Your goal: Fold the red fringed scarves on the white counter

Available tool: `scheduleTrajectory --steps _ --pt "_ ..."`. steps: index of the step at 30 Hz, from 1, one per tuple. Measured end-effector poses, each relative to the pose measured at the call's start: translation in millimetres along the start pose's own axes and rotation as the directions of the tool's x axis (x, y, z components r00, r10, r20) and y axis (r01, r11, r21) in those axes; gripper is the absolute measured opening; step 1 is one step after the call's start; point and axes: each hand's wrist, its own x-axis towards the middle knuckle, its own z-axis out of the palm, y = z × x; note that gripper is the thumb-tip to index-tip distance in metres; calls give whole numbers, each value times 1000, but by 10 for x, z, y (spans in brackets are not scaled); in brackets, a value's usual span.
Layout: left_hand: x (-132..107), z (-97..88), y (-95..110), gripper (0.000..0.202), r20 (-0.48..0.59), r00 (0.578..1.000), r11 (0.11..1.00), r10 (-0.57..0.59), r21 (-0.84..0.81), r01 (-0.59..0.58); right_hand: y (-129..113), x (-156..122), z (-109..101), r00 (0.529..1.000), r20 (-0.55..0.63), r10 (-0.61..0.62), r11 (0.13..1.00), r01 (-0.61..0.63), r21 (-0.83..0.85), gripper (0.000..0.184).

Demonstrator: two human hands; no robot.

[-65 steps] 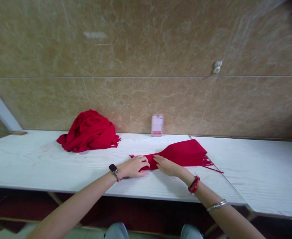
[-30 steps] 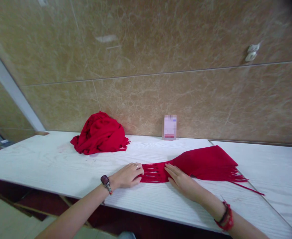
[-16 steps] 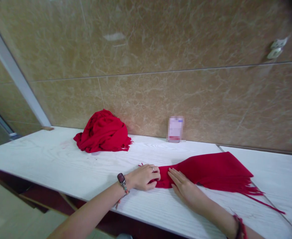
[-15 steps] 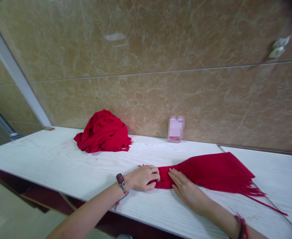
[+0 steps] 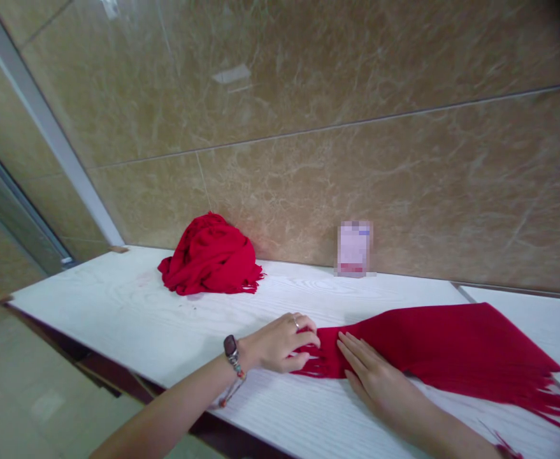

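Note:
A red fringed scarf (image 5: 442, 338) lies folded lengthwise on the white tabletop, narrow on the left and wider on the right. At its left end, my left hand (image 5: 284, 344) rests over the fringe with fingers bent. A gap shows between thumb and fingers, with red strands visible in it. My right hand (image 5: 370, 376) lies flat on the scarf just to the right, fingers stretched out and pressing the cloth. A watch, a beaded bracelet and a ring are on the left arm and hand.
A second red fringed cloth (image 5: 213, 258) sits bunched in a heap by the wall. Against the tiled wall (image 5: 280, 178) stands a small blurred pinkish box-like item (image 5: 353, 248). The white table (image 5: 131, 319) has a seam at the right and an open front edge.
The view has shifted, with the scarf appearing larger. My left thumb and fingers have parted somewhat, showing more fringe strands. My right hand stays flat on the scarf.

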Motion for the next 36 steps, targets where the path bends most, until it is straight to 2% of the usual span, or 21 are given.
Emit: scheduleTrajectory --steps 3,6,9,13,16,18,21,24,26,29,33,36 --pt "242 118 48 13 83 992 994 99 42 -103 12 -17 22 1000 -20 5 1000 -6 -24 41" --pt "257 152 62 14 90 992 994 89 53 -93 18 -23 32 999 -35 10 1000 -11 -11 41" --pt "51 89 38 15 81 996 999 23 46 -27 16 -18 14 1000 -23 2 1000 -2 4 42" --pt "-323 -50 -73 10 101 987 991 -128 49 124 12 -20 -3 1000 -11 13 1000 -13 -6 43" --pt "-440 -126 -125 10 95 977 982 -189 30 187 21 -37 20 999 -18 26 1000 -26 9 43" --pt "-371 -133 -99 13 73 983 986 -169 11 168 30 -45 37 999 -25 26 999 -25 25 43" --pt "-103 -52 5 22 37 998 998 -58 2 58 30 -41 31 1000 -10 28 999 -28 32 42" --pt "150 80 80 22 77 996 998 48 38 -51 11 -24 -6 1000 8 27 1000 -27 12 42" --pt "203 131 67 20 106 992 996 66 50 -71 -4 -13 -31 1000 7 30 1000 -30 8 42" --pt "65 91 -56 13 141 989 998 37 49 -45 -15 -2 -59 999 -2 41 998 -41 44 41" --pt "-311 -102 -261 16 177 981 996 -81 41 75 -10 8 -87 999 -8 32 996 -31 84 41" --pt "-417 -192 -270 18 155 975 988 -157 34 153 -8 12 -89 1000 -11 29 996 -28 83 41"
